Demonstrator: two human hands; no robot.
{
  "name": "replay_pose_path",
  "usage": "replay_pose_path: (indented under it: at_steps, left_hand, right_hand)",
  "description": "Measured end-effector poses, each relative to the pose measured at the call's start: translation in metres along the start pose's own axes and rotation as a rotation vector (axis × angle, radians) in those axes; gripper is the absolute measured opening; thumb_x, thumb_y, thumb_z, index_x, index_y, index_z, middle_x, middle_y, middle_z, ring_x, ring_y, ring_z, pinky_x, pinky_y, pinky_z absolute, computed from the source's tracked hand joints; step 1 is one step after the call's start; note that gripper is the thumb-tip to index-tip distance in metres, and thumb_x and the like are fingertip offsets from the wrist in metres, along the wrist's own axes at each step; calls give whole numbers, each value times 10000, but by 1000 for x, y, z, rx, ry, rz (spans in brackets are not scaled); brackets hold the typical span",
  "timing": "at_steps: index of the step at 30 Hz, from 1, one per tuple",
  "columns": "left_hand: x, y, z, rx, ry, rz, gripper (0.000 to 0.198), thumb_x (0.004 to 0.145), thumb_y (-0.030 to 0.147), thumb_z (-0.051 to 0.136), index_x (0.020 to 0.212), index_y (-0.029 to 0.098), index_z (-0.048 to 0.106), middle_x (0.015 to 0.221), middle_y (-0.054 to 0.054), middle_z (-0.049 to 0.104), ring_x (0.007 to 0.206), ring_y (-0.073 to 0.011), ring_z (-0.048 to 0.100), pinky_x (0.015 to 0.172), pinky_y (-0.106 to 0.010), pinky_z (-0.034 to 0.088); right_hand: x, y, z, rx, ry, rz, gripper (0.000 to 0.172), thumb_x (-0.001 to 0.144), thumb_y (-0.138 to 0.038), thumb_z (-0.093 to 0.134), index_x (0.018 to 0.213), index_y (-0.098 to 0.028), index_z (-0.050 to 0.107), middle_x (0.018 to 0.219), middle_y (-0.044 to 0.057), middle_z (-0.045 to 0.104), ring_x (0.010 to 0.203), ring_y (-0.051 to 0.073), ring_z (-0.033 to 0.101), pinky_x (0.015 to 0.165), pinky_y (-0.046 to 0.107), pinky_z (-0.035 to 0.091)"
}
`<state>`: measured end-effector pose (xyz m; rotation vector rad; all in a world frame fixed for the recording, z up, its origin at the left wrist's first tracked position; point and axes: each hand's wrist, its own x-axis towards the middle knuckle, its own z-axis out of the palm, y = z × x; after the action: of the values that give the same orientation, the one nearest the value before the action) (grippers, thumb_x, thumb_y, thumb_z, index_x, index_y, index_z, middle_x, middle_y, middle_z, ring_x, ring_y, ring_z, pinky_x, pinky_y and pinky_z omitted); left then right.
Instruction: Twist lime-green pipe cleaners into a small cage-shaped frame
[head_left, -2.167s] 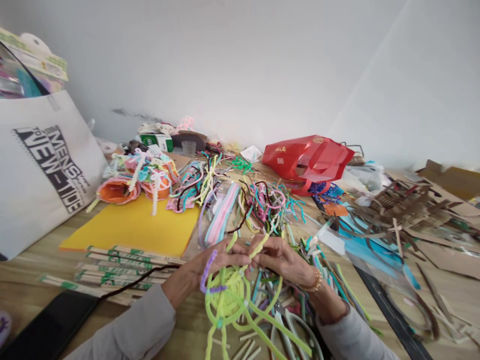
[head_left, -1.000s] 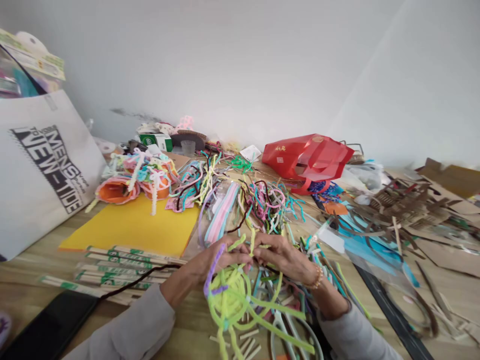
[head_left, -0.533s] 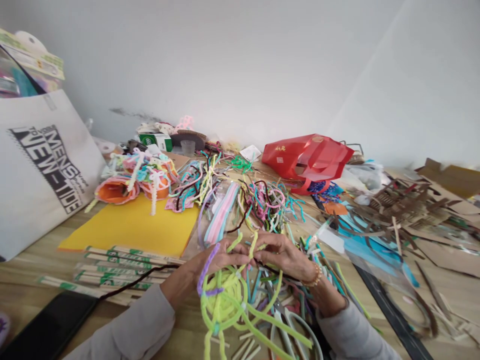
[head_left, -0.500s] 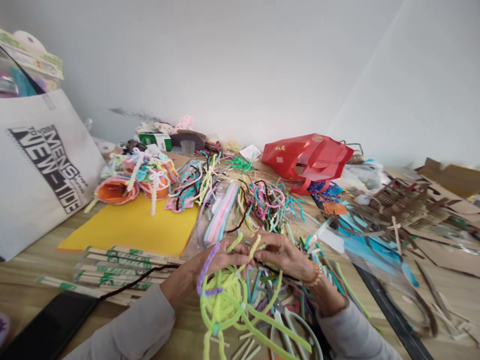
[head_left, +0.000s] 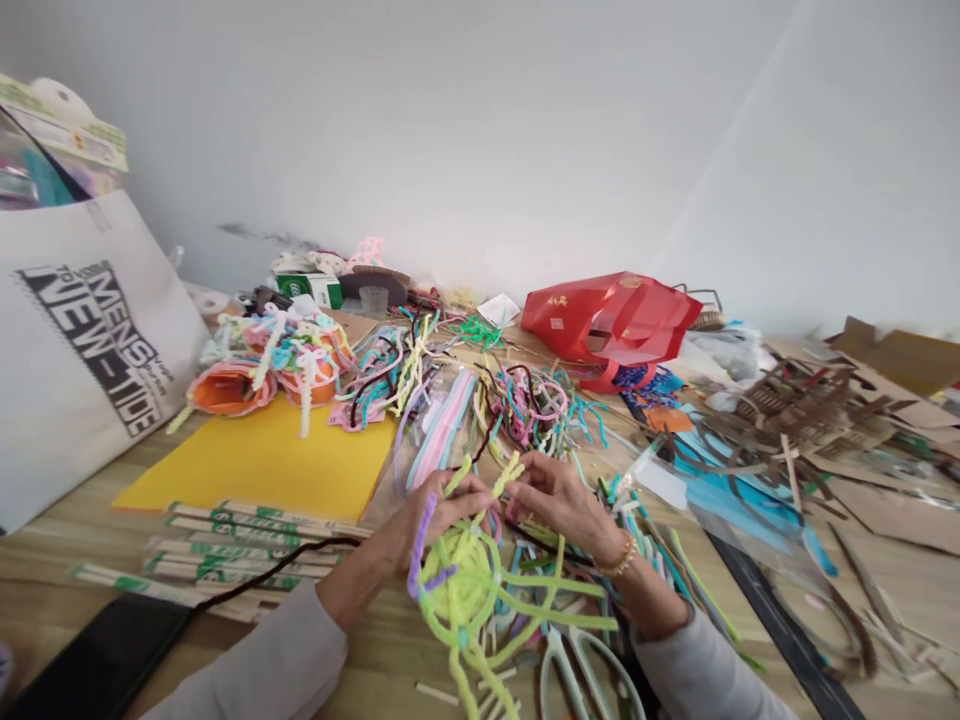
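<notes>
Chenille-stem disc point(head_left: 460, 578), lime yellow and coiled around spokes, sits low in the middle of the view, between the person's forearms and in front of the loose stems heaped on the tabletop point(head_left: 375, 650). The left hand point(head_left: 442, 508) is closed on its far edge, with a purple stem point(head_left: 417, 545) curling up beside the wrist. The right hand point(head_left: 556, 500) is narrow, thumb and forefinger drawn in on a pair of crossed yellow ends point(head_left: 508, 477) that rise from that same edge; how firm the pinch is cannot be told.

The step in hand looks like twisting those two ends around each other to lock the rim. The next move probably calls for the left hand to steady the disc and the right to turn the tips tightly without bending the coil. Other long tails trail loose toward the scissors point(head_left: 576, 668), which lie near the disc, untouched.
</notes>
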<state>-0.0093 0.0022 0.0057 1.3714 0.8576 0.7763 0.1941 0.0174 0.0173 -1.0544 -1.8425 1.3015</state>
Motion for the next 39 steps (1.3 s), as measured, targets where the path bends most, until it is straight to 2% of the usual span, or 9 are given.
replay_pose_path:
  at_steps: [2, 5, 10, 14, 21, 26, 32, 35, 39]
  left_hand:
    - [2, -1, 1, 117, 55, 64, 272, 811, 391, 591, 745, 141, 677, 661, -37, 662, 602, -141, 572, 594, -226, 436]
    - [2, 1, 6, 307, 124, 175, 269, 822, 361, 573, 706, 142, 678, 671, -34, 661, 677, -161, 586, 672, -237, 440]
    - [-3, 5, 17, 556, 249, 251, 255, 833, 279, 520, 672, 145, 666, 673, -34, 651, 690, -172, 573, 682, -244, 419]
    - [-5, 6, 20, 611, 244, 253, 238, 829, 194, 498, 658, 146, 656, 654, -18, 645, 644, -149, 564, 661, -232, 392]
    - [-2, 5, 17, 547, 303, 173, 226, 813, 291, 547, 689, 129, 646, 674, -35, 646, 671, -173, 567, 632, -239, 392]
    - [3, -1, 11, 296, 165, 145, 291, 810, 348, 572, 639, 123, 644, 648, -33, 642, 615, -148, 551, 633, -241, 406]
    - [5, -8, 1, -97, -71, -50, 322, 740, 429, 659, 649, 123, 622, 663, -37, 638, 568, -115, 532, 563, -219, 396]
    - [4, -6, -1, -196, -164, -118, 313, 714, 424, 687, 651, 126, 616, 622, -17, 620, 514, -91, 500, 527, -207, 374]
    - [0, 0, 1, -208, -186, -160, 299, 745, 409, 660, 776, 112, 667, 594, -9, 616, 459, -79, 466, 482, -204, 340]
  right_hand:
    - [-1, -2, 0, -109, -17, 9, 331, 832, -465, 585, 781, -138, 587, 628, 0, 581, 540, 97, 500, 508, 205, 383]
    - [-5, -10, 4, -199, -29, 17, 350, 834, -454, 582, 709, -128, 602, 602, -1, 563, 520, 86, 466, 473, 200, 338]
    - [-10, -19, 16, -299, 88, 37, 329, 857, -387, 552, 661, -128, 602, 546, 1, 546, 495, 90, 436, 463, 213, 312]
    - [-9, -18, 22, -219, 100, 43, 270, 856, -348, 544, 692, -137, 585, 534, -14, 529, 474, 87, 436, 447, 206, 303]
    - [-6, -5, 23, -13, 66, 40, 241, 864, -343, 529, 729, -148, 575, 587, -6, 576, 478, 94, 517, 469, 201, 387]
    - [-3, -2, 21, 86, 35, 61, 280, 837, -384, 571, 688, -147, 576, 561, -7, 572, 481, 96, 521, 468, 203, 397]
    - [-1, -4, 15, 252, -91, 19, 274, 792, -425, 640, 773, -156, 592, 587, -12, 587, 506, 101, 520, 495, 219, 407]
    - [-2, -2, 12, 260, -136, -34, 252, 796, -405, 650, 809, -158, 602, 647, -1, 599, 553, 108, 548, 518, 225, 412]
    - [-2, -3, 8, 204, -152, -137, 211, 816, -367, 642, 819, -157, 623, 701, 7, 588, 591, 107, 551, 555, 232, 428]
